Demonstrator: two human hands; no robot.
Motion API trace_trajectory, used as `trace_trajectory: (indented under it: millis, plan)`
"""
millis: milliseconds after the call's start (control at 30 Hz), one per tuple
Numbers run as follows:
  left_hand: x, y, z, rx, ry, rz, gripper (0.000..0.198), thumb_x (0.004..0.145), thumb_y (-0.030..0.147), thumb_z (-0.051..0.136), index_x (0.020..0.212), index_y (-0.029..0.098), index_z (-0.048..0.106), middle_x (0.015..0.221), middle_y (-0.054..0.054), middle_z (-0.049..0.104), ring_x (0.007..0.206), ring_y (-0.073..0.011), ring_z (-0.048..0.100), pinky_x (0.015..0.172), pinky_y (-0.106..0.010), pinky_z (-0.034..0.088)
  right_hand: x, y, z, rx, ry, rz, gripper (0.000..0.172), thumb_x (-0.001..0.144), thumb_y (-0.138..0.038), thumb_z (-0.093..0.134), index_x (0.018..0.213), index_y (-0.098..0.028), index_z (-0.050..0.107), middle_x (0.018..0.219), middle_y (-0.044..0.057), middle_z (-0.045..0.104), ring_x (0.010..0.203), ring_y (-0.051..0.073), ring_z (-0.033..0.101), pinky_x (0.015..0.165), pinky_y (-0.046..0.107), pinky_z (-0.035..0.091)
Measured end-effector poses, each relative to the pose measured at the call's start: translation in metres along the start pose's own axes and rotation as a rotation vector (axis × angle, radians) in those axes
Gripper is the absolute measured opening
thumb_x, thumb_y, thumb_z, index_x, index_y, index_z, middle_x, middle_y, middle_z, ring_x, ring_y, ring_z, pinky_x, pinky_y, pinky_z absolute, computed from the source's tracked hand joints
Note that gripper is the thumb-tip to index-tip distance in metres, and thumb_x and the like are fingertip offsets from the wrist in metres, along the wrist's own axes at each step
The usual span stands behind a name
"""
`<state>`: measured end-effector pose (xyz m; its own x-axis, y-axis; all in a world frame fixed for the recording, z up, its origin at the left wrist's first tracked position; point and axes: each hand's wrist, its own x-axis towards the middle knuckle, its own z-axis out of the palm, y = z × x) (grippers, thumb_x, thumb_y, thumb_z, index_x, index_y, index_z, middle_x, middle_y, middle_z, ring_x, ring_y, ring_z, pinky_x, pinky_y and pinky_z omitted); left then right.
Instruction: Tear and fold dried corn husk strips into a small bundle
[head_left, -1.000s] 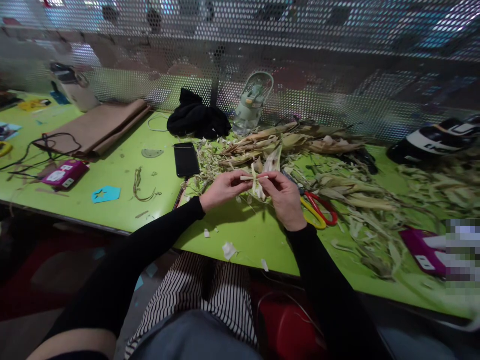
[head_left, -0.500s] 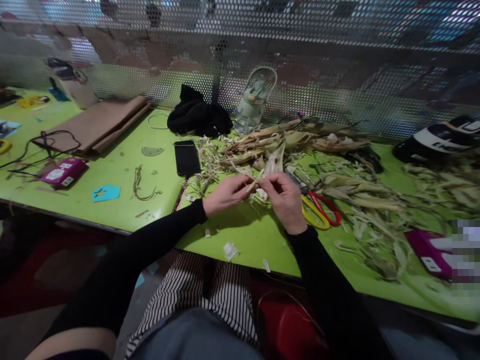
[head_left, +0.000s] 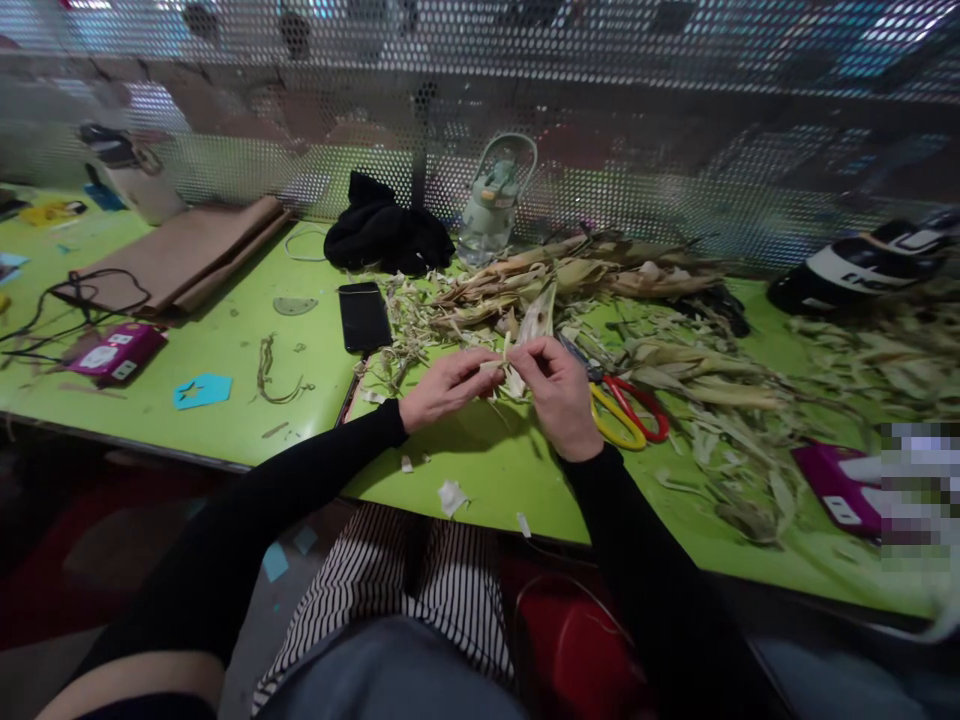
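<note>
My left hand [head_left: 448, 388] and my right hand [head_left: 559, 396] meet fingertip to fingertip over the near part of the table. Pinched between them is a thin, pale strip of dried corn husk [head_left: 507, 340]. Its lower end is partly hidden by my fingers. Just behind my fingers lies a broad pale corn husk [head_left: 538, 312]. Scissors [head_left: 621, 420] with one yellow and one red handle loop lie right of my right hand, their blades pointing away from me. Husk shreds [head_left: 390, 362] are scattered beyond my left hand.
A heap of dry husks [head_left: 585, 265] runs along the back, with more husks [head_left: 697, 375] at right. A phone [head_left: 365, 316], black cloth [head_left: 390, 232] and clear bottle [head_left: 491, 215] stand or lie behind. Purple boxes [head_left: 120, 352] sit either side. Perforated metal panel [head_left: 645, 180] borders the table [head_left: 480, 480].
The husk strip now points up between my fingertips, where before it slanted down to the left. My hands stay close together. The whole view has shifted slightly.
</note>
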<state>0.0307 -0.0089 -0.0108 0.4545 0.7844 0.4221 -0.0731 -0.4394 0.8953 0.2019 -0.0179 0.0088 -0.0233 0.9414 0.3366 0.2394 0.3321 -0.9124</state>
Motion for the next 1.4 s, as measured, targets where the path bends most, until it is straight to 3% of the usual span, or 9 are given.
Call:
trace_trajectory:
  millis: [200, 300, 433, 800, 900, 967, 1100, 1233, 1400]
  plan:
    - [0.009, -0.017, -0.006, -0.256, 0.152, -0.203, 0.056, 0.075, 0.064, 0.075, 0.097, 0.014, 0.063, 0.08, -0.001, 0.064, 0.068, -0.0099, 0.062, 0.065, -0.023, 0.049, 0.003, 0.009, -0.005, 0.06, -0.086, 0.132, 0.057, 0.082, -0.079, 0.057, 0.079, -0.022, 0.065, 0.066, -0.001, 0.054, 0.057, 0.013, 0.044, 0.05, 0.028, 0.031]
    - [0.01, -0.02, -0.008, -0.149, 0.209, -0.203, 0.044, 0.078, 0.052, 0.076, 0.095, 0.013, 0.067, 0.09, -0.004, 0.069, 0.079, -0.0116, 0.064, 0.076, -0.024, 0.051, 0.003, 0.008, -0.005, -0.062, -0.164, 0.102, 0.051, 0.082, -0.071, 0.065, 0.074, -0.021, 0.065, 0.064, -0.002, 0.054, 0.057, 0.013, 0.043, 0.051, 0.028, 0.031]
    - [0.008, -0.017, -0.008, 0.063, 0.163, -0.127, 0.029, 0.088, 0.037, 0.067, 0.104, 0.014, 0.071, 0.106, -0.009, 0.073, 0.094, -0.0163, 0.066, 0.086, -0.027, 0.05, 0.003, 0.007, -0.004, -0.006, -0.199, 0.12, 0.044, 0.08, -0.064, 0.071, 0.075, -0.021, 0.064, 0.063, -0.004, 0.051, 0.056, 0.012, 0.04, 0.052, 0.028, 0.031]
    - [0.008, -0.018, -0.009, 0.299, 0.154, -0.075, 0.008, 0.086, 0.017, 0.065, 0.086, 0.017, 0.073, 0.088, -0.005, 0.072, 0.082, -0.0147, 0.063, 0.079, -0.026, 0.046, 0.0, 0.004, -0.006, -0.018, -0.335, 0.115, 0.036, 0.086, -0.054, 0.068, 0.071, -0.022, 0.066, 0.063, -0.004, 0.053, 0.056, 0.012, 0.041, 0.056, 0.028, 0.032]
    - [0.01, -0.02, -0.01, 0.008, 0.128, -0.218, 0.011, 0.088, 0.025, 0.066, 0.09, 0.015, 0.069, 0.087, -0.005, 0.07, 0.079, -0.0127, 0.063, 0.075, -0.025, 0.048, 0.007, 0.01, -0.014, -0.017, -0.257, 0.159, 0.048, 0.087, -0.066, 0.061, 0.071, -0.021, 0.068, 0.063, -0.002, 0.057, 0.054, 0.012, 0.043, 0.052, 0.029, 0.031]
    - [0.012, -0.02, -0.013, -0.173, 0.14, -0.309, 0.018, 0.091, 0.031, 0.064, 0.095, 0.014, 0.065, 0.088, -0.005, 0.07, 0.075, -0.0111, 0.064, 0.071, -0.025, 0.05, 0.016, 0.017, -0.025, -0.053, -0.081, 0.146, 0.052, 0.087, -0.07, 0.056, 0.074, -0.021, 0.068, 0.065, -0.001, 0.059, 0.053, 0.013, 0.044, 0.051, 0.029, 0.032]
    - [0.017, -0.018, -0.023, -0.324, 0.248, -0.353, 0.023, 0.086, 0.034, 0.072, 0.094, 0.014, 0.063, 0.09, -0.002, 0.069, 0.078, -0.0086, 0.067, 0.069, -0.021, 0.051, 0.031, 0.03, -0.048, -0.374, 0.19, 0.068, 0.039, 0.086, -0.06, 0.059, 0.078, -0.022, 0.064, 0.069, 0.0, 0.061, 0.06, 0.015, 0.048, 0.06, 0.03, 0.038]
    - [0.019, -0.014, -0.03, -0.371, 0.278, -0.378, 0.026, 0.083, 0.035, 0.077, 0.091, 0.015, 0.062, 0.086, 0.0, 0.069, 0.071, -0.0056, 0.064, 0.06, -0.016, 0.046, 0.035, 0.036, -0.059, -0.526, 0.19, 0.108, 0.026, 0.078, -0.046, 0.068, 0.07, -0.022, 0.061, 0.07, 0.003, 0.064, 0.068, 0.02, 0.055, 0.07, 0.033, 0.04]
    - [0.017, -0.006, -0.032, -0.448, 0.071, -0.549, 0.027, 0.082, 0.028, 0.077, 0.098, 0.016, 0.059, 0.094, -0.005, 0.075, 0.068, -0.0068, 0.066, 0.058, -0.017, 0.045, 0.033, 0.042, -0.062, -0.63, 0.139, 0.194, 0.02, 0.074, -0.039, 0.068, 0.065, -0.023, 0.06, 0.068, 0.005, 0.067, 0.068, 0.023, 0.058, 0.071, 0.035, 0.041]
